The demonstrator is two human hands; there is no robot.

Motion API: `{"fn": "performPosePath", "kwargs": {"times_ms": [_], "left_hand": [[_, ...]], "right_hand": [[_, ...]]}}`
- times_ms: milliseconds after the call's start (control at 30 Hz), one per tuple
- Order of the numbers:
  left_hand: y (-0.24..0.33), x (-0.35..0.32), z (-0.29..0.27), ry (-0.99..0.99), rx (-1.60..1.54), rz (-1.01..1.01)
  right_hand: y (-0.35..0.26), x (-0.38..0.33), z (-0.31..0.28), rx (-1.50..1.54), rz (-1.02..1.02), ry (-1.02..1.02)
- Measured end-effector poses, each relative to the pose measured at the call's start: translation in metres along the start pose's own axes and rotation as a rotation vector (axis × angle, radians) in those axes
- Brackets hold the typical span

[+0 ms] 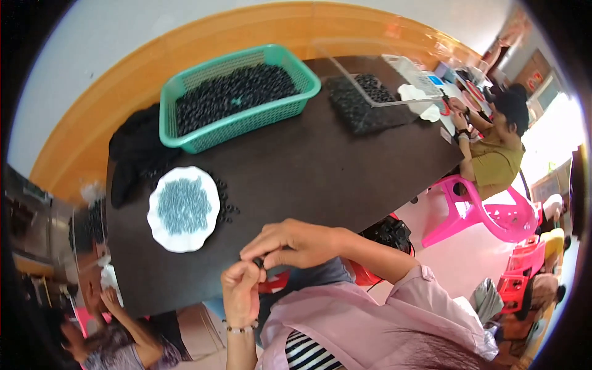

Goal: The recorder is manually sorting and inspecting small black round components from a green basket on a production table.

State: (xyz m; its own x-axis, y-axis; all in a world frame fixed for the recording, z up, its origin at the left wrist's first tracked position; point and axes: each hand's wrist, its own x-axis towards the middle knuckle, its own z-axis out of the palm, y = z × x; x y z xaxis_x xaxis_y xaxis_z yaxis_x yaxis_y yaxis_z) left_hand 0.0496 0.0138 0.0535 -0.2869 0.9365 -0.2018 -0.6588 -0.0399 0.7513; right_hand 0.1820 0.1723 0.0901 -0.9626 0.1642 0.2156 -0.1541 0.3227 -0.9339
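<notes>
My left hand (240, 287) and my right hand (297, 244) meet over the near edge of the dark table. Between their fingertips they pinch a small black part (258, 262), mostly covered by the fingers. Both hands are closed on it. Left of them, a white scalloped plate (160, 237) bears a heap of small grey-blue slim pieces (184, 206). Several black rings (227, 209) lie loose along the plate's right side. Farther back stands a green plastic basket (246, 118) filled with small black parts (237, 92).
A black cloth (132, 145) lies at the table's left edge. A clear box (394, 103) and a pile of black parts (354, 108) are at the back right. One person (499, 148) works at the right beside a pink chair (453, 209); another (126, 339) sits lower left.
</notes>
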Motion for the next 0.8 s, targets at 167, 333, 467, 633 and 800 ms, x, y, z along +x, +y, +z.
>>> {"fn": "performPosePath", "kwargs": {"times_ms": [167, 333, 467, 633, 800], "left_hand": [[0.006, -0.008, 0.016, -0.012, 0.125, 0.056], [0.008, -0.010, 0.024, -0.021, 0.135, 0.107], [0.011, -0.011, 0.021, -0.052, 0.171, 0.114], [0.016, -0.019, 0.035, -0.006, 0.219, 0.093], [0.013, -0.025, 0.038, 0.065, 0.246, 0.135]], "right_hand": [[-0.024, -0.018, 0.000, 0.094, 0.056, 0.055], [-0.035, -0.026, 0.003, 0.174, 0.018, 0.127], [-0.033, -0.024, 0.003, 0.153, -0.033, 0.110], [-0.039, -0.024, 0.000, 0.066, -0.060, 0.049], [-0.038, -0.027, 0.012, 0.059, -0.068, 0.130]]}}
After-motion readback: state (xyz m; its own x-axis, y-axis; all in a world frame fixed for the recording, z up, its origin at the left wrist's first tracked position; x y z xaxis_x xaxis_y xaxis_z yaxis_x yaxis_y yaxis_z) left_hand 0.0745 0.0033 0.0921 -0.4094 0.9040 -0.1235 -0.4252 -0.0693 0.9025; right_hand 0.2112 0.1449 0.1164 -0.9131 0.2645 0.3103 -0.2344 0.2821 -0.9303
